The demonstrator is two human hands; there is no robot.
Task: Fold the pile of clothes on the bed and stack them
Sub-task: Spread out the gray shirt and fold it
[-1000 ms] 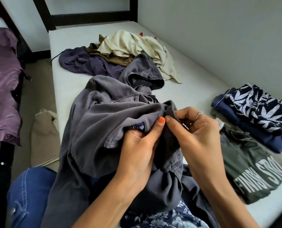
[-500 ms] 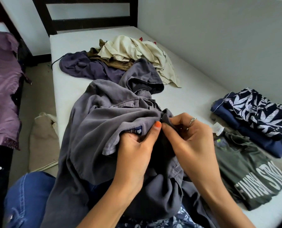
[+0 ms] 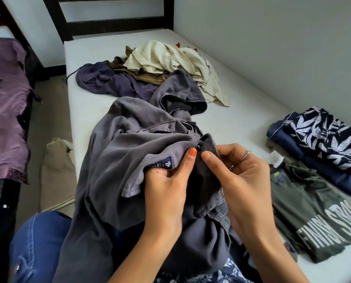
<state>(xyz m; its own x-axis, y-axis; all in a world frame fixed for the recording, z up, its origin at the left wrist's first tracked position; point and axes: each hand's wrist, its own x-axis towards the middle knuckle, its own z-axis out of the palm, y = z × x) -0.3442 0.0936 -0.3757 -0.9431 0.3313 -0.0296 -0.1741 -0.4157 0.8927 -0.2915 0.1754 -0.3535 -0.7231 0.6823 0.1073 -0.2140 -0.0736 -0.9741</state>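
Buttoning comes first: your left hand (image 3: 166,186) pinches the faded grey button-up cotton shirt (image 3: 117,160) at its collar, your right hand (image 3: 244,176) grips the opposite placket, over your lap at the white bed (image 3: 232,123)'s near edge. Align both edges flat before folding.

My forearms are bare, no sleeves in view. My left hand (image 3: 166,193) has a thumbnail painted bright orange (image 3: 192,152). My right hand (image 3: 246,180) wears a small silver ring with a pale stone (image 3: 248,152) on one finger; a second thin band (image 3: 231,167) shows on another finger below it. I wear blue denim trousers with lighter stitched seams (image 3: 37,246). At my waist, dark navy fabric with a white floral print (image 3: 201,276) is visible.
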